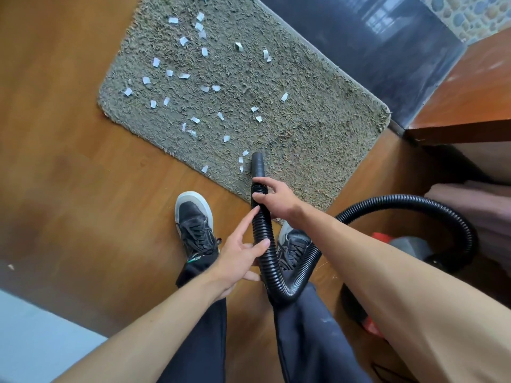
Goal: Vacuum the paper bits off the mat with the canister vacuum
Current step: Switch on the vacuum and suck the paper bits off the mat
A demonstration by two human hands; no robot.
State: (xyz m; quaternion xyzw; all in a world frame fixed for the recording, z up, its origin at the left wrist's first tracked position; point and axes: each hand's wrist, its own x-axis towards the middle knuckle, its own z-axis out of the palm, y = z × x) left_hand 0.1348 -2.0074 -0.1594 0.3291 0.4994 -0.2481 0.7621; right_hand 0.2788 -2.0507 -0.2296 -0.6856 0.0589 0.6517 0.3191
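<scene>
Black ribbed hose [262, 233] ended in a smooth nozzle [257, 164] at the near edge of the shaggy grey mat [318, 134], beside white paper bits [177, 76]. The right hand [279, 200] gripped the hose; the left hand [237, 258] touched it with straight fingers. The right forearm mostly hid the canister vacuum [406, 243].

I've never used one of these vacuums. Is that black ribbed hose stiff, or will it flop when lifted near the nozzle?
Probably floppy: the hose bends in a tight U and loops back toward the canister. The right hand grips near the smooth nozzle, likely the only stiff stretch. Its ridges should resist slipping.
</scene>
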